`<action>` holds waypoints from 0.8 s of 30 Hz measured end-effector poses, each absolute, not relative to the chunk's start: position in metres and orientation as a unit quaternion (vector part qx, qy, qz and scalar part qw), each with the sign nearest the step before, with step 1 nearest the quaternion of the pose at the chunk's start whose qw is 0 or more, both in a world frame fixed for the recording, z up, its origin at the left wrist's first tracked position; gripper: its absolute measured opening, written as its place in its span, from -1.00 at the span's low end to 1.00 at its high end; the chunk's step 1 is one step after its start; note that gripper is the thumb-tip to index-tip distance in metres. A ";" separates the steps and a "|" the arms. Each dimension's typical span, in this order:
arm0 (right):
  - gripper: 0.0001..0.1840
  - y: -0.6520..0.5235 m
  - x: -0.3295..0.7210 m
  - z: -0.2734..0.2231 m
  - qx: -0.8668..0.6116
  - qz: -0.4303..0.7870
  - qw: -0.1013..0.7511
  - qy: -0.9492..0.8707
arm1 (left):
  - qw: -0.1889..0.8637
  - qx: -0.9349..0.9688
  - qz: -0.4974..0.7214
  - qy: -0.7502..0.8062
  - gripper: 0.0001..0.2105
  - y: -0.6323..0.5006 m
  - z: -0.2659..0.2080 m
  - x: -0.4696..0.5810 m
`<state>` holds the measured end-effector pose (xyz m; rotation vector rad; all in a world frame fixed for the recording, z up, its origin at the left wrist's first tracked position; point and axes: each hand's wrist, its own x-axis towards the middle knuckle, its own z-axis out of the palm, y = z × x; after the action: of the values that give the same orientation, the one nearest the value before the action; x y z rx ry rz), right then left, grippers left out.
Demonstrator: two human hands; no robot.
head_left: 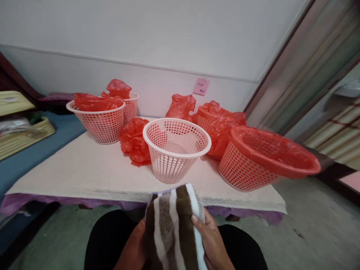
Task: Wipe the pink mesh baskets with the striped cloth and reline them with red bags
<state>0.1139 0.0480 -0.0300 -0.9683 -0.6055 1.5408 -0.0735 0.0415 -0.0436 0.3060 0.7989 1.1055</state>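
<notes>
A folded striped towel [176,228] in brown, grey and white is held up in front of my lap, at the table's front edge. My left hand [135,242] grips its left side, with most of the fingers hidden behind the cloth. On the right side, my right hand [209,236] pinches the towel, its thumb lying on the front and the fingers behind. Just beyond the towel stands an upright pale pink plastic basket [177,165] with holes in its wall and no bag in it.
Red plastic bags [136,142] lie beside the pink basket. A bag-lined basket [247,168] stands at the right, another basket [101,125] with red plastic at the left. A pink note [201,86] is on the wall. Woven yellow trays [25,137] are at far left.
</notes>
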 end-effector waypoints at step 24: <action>-0.17 0.014 0.116 -0.053 -0.347 0.683 0.590 -0.255 | 0.598 0.210 0.536 0.558 -0.51 0.010 -0.031 -0.075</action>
<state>0.1159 0.0142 -0.0531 -0.8067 -0.5945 1.5900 -0.0745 0.0103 -0.0310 0.4869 1.2937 1.2447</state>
